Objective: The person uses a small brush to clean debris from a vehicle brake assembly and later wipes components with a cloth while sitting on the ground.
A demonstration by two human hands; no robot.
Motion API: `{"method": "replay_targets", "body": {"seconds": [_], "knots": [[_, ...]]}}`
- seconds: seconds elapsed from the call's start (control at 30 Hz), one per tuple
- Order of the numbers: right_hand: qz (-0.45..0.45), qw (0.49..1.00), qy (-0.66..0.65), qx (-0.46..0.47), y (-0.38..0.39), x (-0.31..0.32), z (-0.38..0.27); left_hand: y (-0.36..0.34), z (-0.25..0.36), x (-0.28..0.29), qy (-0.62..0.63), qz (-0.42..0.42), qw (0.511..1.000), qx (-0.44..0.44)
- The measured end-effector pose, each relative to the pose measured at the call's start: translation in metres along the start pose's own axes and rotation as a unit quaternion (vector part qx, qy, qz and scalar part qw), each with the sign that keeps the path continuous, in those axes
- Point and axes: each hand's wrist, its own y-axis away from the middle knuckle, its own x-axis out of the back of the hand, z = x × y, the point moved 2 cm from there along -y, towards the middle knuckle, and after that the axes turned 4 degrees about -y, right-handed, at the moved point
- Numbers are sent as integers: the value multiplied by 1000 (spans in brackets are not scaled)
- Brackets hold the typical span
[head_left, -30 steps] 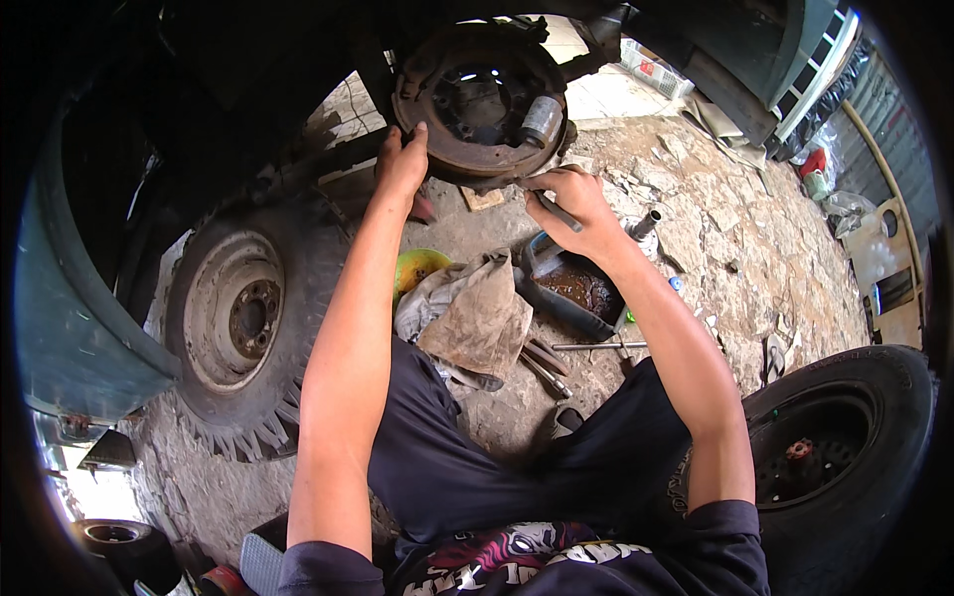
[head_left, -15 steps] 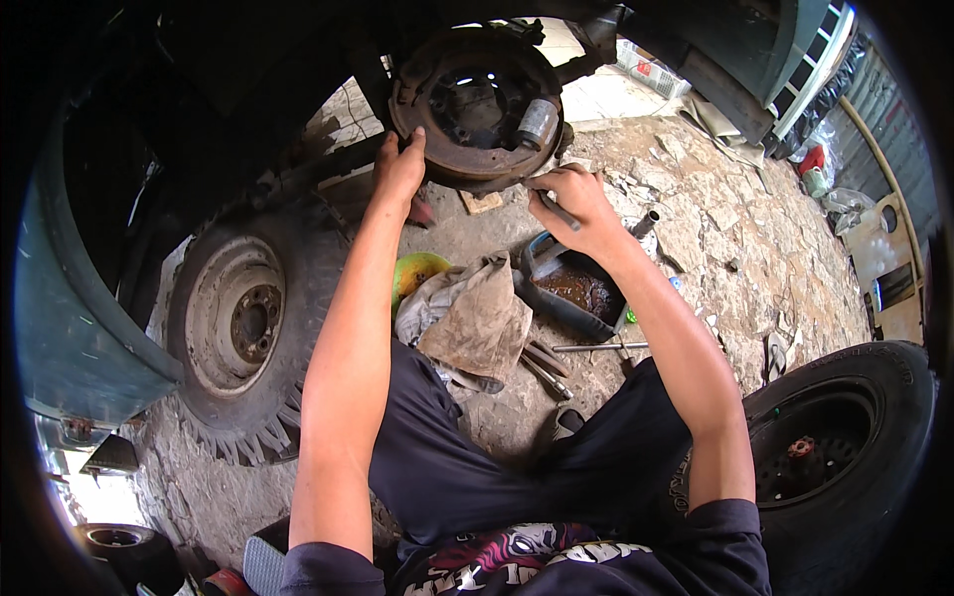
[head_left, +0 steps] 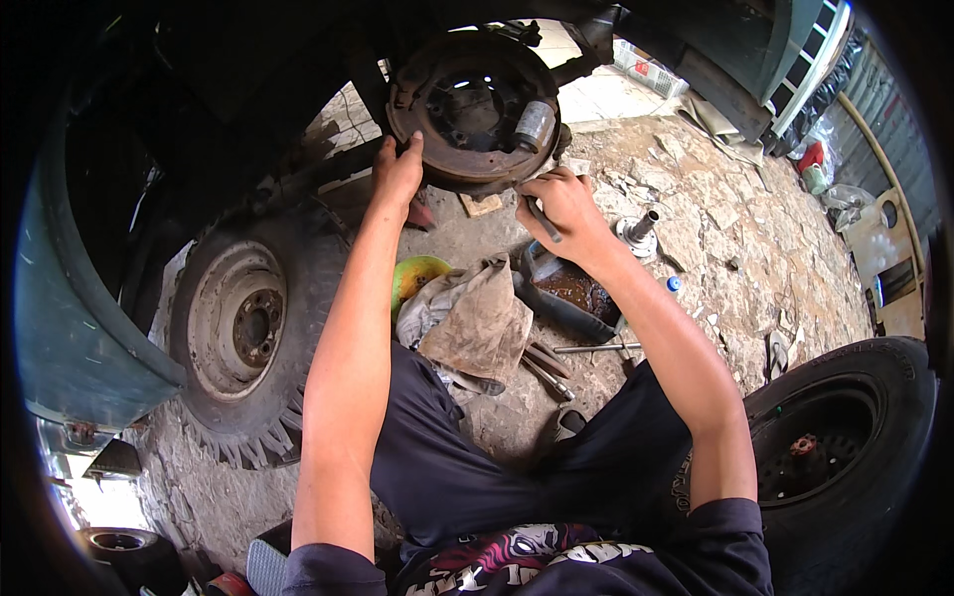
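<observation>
In front of me, under the vehicle, is a rusty round drum brake [head_left: 471,165]. A grey metal can [head_left: 535,124] sits inside its lower right part. My left hand [head_left: 399,171] grips the brake's lower left edge, thumb on the front face, with the other fingers partly hidden. My right hand [head_left: 566,202] is closed around a dark metal hand tool [head_left: 544,221] at the brake's lower right edge. The tool's far end is hidden, so I cannot tell its exact kind.
Below my hands stand a basin of dark liquid [head_left: 529,290], a dirty rag [head_left: 477,323] and a yellow-green bowl [head_left: 417,276]. Metal tools [head_left: 547,372] lie between my legs. A wheel [head_left: 238,318] leans at left, a tyre [head_left: 845,427] lies right. A metal part [head_left: 638,234] stands on the stones.
My right hand has moved slightly left and down along the brake's lower edge, and the tool has turned more upright. My left hand keeps its grip.
</observation>
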Motion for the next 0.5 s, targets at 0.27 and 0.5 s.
{"method": "replay_targets", "body": {"seconds": [0.27, 0.5], "knots": [[80, 994, 18, -77, -9, 12, 52, -20, -16, -1, 5, -13, 1000, 7], [4, 1000, -17, 1, -5, -3, 15, -30, -28, -1, 5, -14, 1000, 1]]}}
